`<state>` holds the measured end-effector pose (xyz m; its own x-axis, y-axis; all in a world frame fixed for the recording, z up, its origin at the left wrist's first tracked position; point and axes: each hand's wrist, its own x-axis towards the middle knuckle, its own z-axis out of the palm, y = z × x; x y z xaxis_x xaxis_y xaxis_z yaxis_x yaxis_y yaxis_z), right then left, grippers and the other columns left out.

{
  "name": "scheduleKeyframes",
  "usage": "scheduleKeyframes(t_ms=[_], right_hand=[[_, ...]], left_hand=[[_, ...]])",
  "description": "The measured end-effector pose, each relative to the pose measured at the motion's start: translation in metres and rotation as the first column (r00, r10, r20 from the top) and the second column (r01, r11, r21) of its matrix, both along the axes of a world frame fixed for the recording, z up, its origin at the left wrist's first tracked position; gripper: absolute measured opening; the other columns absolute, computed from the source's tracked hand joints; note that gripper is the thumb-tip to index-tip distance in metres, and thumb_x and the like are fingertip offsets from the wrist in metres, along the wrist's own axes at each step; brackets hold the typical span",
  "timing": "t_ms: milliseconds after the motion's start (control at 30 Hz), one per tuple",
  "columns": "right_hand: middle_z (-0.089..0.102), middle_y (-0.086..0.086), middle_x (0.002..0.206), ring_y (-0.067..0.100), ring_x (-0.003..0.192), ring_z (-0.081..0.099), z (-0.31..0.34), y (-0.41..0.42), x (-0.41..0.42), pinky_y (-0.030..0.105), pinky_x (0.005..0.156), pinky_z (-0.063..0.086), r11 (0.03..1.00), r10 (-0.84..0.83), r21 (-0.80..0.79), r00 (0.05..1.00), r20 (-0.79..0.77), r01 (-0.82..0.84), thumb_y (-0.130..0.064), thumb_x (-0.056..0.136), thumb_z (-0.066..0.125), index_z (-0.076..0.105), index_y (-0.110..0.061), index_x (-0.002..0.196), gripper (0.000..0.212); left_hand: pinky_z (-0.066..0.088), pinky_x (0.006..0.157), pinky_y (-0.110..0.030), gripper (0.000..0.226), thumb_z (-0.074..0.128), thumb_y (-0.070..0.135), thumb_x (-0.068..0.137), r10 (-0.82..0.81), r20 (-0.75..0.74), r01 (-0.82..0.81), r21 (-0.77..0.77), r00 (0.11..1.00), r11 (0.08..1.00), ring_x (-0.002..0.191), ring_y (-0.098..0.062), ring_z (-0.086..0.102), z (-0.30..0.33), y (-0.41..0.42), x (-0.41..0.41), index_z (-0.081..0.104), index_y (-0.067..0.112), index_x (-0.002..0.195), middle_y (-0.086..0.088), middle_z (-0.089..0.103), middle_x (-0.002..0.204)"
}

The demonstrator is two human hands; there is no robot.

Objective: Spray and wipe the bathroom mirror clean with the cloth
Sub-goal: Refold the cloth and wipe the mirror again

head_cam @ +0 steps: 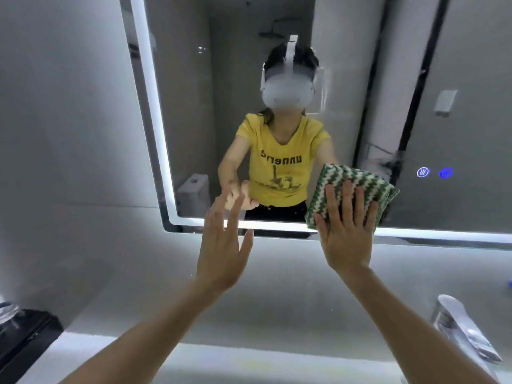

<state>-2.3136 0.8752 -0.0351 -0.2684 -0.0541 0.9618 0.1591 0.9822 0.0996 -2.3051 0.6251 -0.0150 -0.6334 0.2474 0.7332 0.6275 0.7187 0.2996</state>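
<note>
The bathroom mirror [277, 37], framed by a lit strip, fills the upper middle of the view. A folded green-and-white cloth [357, 178] lies flat against its lower edge. My right hand [346, 225] presses on the cloth with straight, spread fingers. My left hand [224, 245] is held up with fingers straight, its fingertips at the mirror's bottom edge, holding nothing. The reflection shows a person in a yellow shirt with both arms stretched forward. No spray bottle is in view.
Two blue touch icons [433, 172] glow on the mirror's right side. A chrome tap [465, 328] stands at the lower right above the white basin [221, 364]. A dark counter corner [25, 339] with a glass object sits at the lower left.
</note>
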Motion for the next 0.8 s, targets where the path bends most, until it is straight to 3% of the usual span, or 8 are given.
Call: scheduleKeyframes(t_ms=[133, 300, 433, 567, 700, 800], right_hand=[[0.004, 0.008, 0.159, 0.032, 0.144, 0.011, 0.001, 0.0, 0.0, 0.055, 0.116, 0.011, 1.0, 0.027, -0.014, 1.0, 0.006, -0.027, -0.045, 0.101, 0.031, 0.011, -0.021, 0.152, 0.06], [0.023, 0.004, 0.154, 0.027, 0.142, 0.02, 0.016, 0.036, 0.013, 0.05, 0.116, 0.015, 0.985, 0.115, 0.126, 0.993, 0.04, -0.119, -0.046, 0.099, 0.037, 0.027, -0.026, 0.147, 0.053], [0.025, 0.004, 0.154, 0.027, 0.143, 0.021, 0.012, 0.078, 0.024, 0.05, 0.116, 0.015, 0.992, 0.091, 0.085, 0.996, 0.011, -0.092, -0.046, 0.098, 0.04, 0.028, -0.026, 0.147, 0.054], [0.011, 0.002, 0.159, 0.027, 0.143, 0.018, 0.003, 0.132, 0.037, 0.051, 0.116, 0.015, 0.997, 0.045, 0.065, 0.999, -0.001, -0.045, -0.047, 0.1, 0.035, 0.017, -0.028, 0.151, 0.058], [0.011, 0.003, 0.158, 0.028, 0.143, 0.016, -0.003, 0.17, 0.051, 0.051, 0.116, 0.013, 0.999, 0.028, 0.034, 0.999, 0.017, -0.029, -0.048, 0.1, 0.032, 0.013, -0.028, 0.152, 0.058], [0.001, 0.001, 0.16, 0.026, 0.146, 0.009, -0.007, 0.189, 0.06, 0.052, 0.116, 0.014, 1.0, 0.011, 0.007, 0.999, 0.031, -0.011, -0.046, 0.101, 0.029, 0.01, -0.027, 0.152, 0.058]], left_hand=[[0.025, 0.11, -0.056, 0.059, 0.032, 0.043, 0.093, 0.063, -0.08, -0.069, -0.063, 0.995, 0.996, 0.142, -0.03, 0.012, 0.001, 0.013, -0.005, 0.016, 0.022, 0.146, -0.009, 0.007, 0.154], [0.014, 0.111, -0.054, 0.062, 0.033, 0.042, 0.094, 0.137, -0.211, -0.153, -0.058, 0.968, 0.987, 0.14, -0.037, 0.014, 0.026, 0.056, -0.015, 0.005, 0.028, 0.147, -0.018, 0.011, 0.153], [0.017, 0.11, -0.06, 0.061, 0.023, 0.047, 0.096, 0.151, -0.226, -0.176, -0.095, 0.962, 0.98, 0.139, -0.041, 0.017, 0.025, 0.102, -0.004, 0.003, 0.025, 0.149, -0.024, 0.013, 0.153], [0.018, 0.108, -0.062, 0.06, 0.032, 0.043, 0.094, 0.127, -0.265, -0.178, -0.179, 0.956, 0.968, 0.142, -0.04, 0.009, 0.013, 0.147, 0.002, 0.022, 0.017, 0.148, -0.021, 0.009, 0.155], [0.009, 0.111, -0.061, 0.065, 0.035, 0.047, 0.094, 0.202, -0.243, -0.235, -0.114, 0.949, 0.965, 0.14, -0.047, 0.004, 0.002, 0.188, 0.001, 0.02, 0.015, 0.148, -0.026, 0.005, 0.152], [0.008, 0.11, -0.062, 0.074, 0.036, 0.054, 0.092, 0.302, -0.213, -0.323, -0.069, 0.929, 0.944, 0.139, -0.047, 0.002, -0.003, 0.205, -0.002, 0.013, 0.012, 0.149, -0.027, 0.002, 0.152]])
